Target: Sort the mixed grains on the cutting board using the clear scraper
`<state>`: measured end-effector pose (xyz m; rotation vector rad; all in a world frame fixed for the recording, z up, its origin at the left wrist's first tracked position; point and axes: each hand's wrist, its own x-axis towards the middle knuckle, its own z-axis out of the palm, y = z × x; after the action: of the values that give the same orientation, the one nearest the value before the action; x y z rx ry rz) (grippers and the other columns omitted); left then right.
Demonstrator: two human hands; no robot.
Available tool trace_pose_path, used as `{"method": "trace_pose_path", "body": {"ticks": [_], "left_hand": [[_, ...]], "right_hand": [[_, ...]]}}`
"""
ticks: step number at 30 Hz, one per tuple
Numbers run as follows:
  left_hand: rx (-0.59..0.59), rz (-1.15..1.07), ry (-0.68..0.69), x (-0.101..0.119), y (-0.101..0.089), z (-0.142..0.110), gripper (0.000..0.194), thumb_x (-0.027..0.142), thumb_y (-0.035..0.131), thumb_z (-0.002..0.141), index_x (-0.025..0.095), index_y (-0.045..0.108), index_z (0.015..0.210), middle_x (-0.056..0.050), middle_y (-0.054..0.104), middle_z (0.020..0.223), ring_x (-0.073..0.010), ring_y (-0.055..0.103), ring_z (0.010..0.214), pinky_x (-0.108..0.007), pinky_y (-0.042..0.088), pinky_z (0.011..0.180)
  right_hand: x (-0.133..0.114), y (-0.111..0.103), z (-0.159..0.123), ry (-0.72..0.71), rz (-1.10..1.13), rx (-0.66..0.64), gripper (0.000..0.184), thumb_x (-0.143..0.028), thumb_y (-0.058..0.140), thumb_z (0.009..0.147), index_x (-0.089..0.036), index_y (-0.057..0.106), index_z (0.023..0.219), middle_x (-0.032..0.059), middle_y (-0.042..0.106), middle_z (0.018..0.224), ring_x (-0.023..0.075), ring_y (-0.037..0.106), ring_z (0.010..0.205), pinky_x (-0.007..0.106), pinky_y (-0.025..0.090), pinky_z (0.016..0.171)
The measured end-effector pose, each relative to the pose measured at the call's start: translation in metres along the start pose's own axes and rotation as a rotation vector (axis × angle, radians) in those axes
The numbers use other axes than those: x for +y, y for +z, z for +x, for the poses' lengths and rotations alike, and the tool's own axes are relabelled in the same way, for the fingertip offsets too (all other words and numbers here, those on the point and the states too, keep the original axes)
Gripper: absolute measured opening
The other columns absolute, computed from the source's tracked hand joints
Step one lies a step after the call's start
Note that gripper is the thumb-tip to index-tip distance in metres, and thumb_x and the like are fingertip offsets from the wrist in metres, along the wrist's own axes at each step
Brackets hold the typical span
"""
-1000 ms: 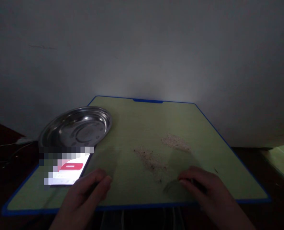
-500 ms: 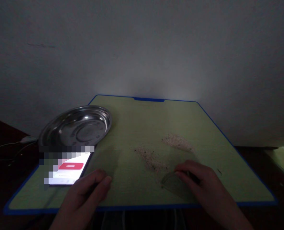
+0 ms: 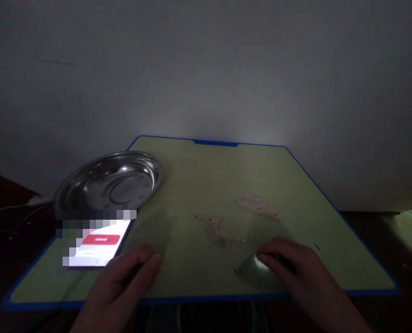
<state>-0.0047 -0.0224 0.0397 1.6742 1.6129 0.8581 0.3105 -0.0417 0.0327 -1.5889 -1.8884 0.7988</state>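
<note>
A green board (image 3: 206, 175) with a blue rim lies before me in dim light. Two patches of pale grain are spread on it, one (image 3: 221, 230) near the middle and one (image 3: 256, 205) further right. My right hand (image 3: 296, 273) rests near the board's front edge, fingers curled on a flat, clear, curved-edged piece (image 3: 256, 273) just below the nearer patch. My left hand (image 3: 122, 282) lies loosely curled on the front left of the board, holding nothing I can see, beside a lit phone (image 3: 96, 245).
A round steel plate (image 3: 109, 182) sits on the board's back left corner, above the phone. A pale wall stands close behind. Dark floor and cables (image 3: 8, 212) lie to the left; a second green surface (image 3: 409, 231) shows at right.
My right hand with the clear piece slid slightly back toward the front edge after edging toward the grain. The left hand has stayed in place.
</note>
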Motion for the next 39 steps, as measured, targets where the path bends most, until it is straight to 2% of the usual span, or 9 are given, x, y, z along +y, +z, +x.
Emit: {"method": "trace_pose_path", "body": {"ticks": [6,11,21,34,39], "left_hand": [[-0.005,0.011,-0.006,0.000,0.000,0.000,0.044,0.059,0.055,0.083,0.026,0.050,0.054,0.005,0.054,0.052,-0.0148,0.053,0.050,-0.022,0.046,0.045],[-0.006,0.001,-0.010,0.001,0.000,-0.001,0.044,0.059,0.056,0.082,0.026,0.050,0.054,0.004,0.056,0.054,-0.0149,0.054,0.052,-0.022,0.046,0.046],[-0.009,0.000,0.023,0.001,0.001,0.000,0.040,0.052,0.055,0.084,0.025,0.050,0.055,0.005,0.053,0.054,-0.0139,0.052,0.050,-0.021,0.044,0.045],[-0.019,0.006,-0.011,0.005,0.000,0.000,0.042,0.056,0.054,0.083,0.025,0.050,0.055,0.003,0.057,0.056,-0.0149,0.054,0.053,-0.022,0.046,0.047],[-0.001,-0.026,0.026,0.003,0.001,-0.001,0.041,0.052,0.053,0.085,0.025,0.048,0.055,0.004,0.054,0.053,-0.0143,0.051,0.050,-0.022,0.044,0.047]], "right_hand": [[-0.001,0.002,0.004,0.017,-0.017,0.057,0.020,-0.029,0.053,0.093,-0.025,0.072,0.086,0.0030,0.074,0.084,0.0203,0.069,0.078,0.031,0.052,0.068],[-0.005,0.002,0.003,-0.013,-0.002,0.017,0.020,-0.028,0.054,0.092,-0.026,0.072,0.084,0.0019,0.074,0.081,0.0195,0.069,0.075,0.030,0.053,0.067],[0.000,-0.002,-0.011,-0.016,-0.006,0.048,0.018,-0.029,0.056,0.092,-0.027,0.072,0.084,0.0014,0.075,0.081,0.0195,0.071,0.076,0.029,0.055,0.067],[-0.014,0.010,-0.005,-0.072,-0.014,-0.057,0.020,-0.022,0.053,0.090,-0.026,0.072,0.082,0.0014,0.073,0.077,0.0177,0.070,0.072,0.027,0.053,0.064],[-0.013,0.008,-0.007,-0.054,-0.023,0.024,0.020,-0.026,0.051,0.092,-0.026,0.069,0.085,0.0015,0.073,0.077,0.0177,0.069,0.071,0.027,0.053,0.063]]}}
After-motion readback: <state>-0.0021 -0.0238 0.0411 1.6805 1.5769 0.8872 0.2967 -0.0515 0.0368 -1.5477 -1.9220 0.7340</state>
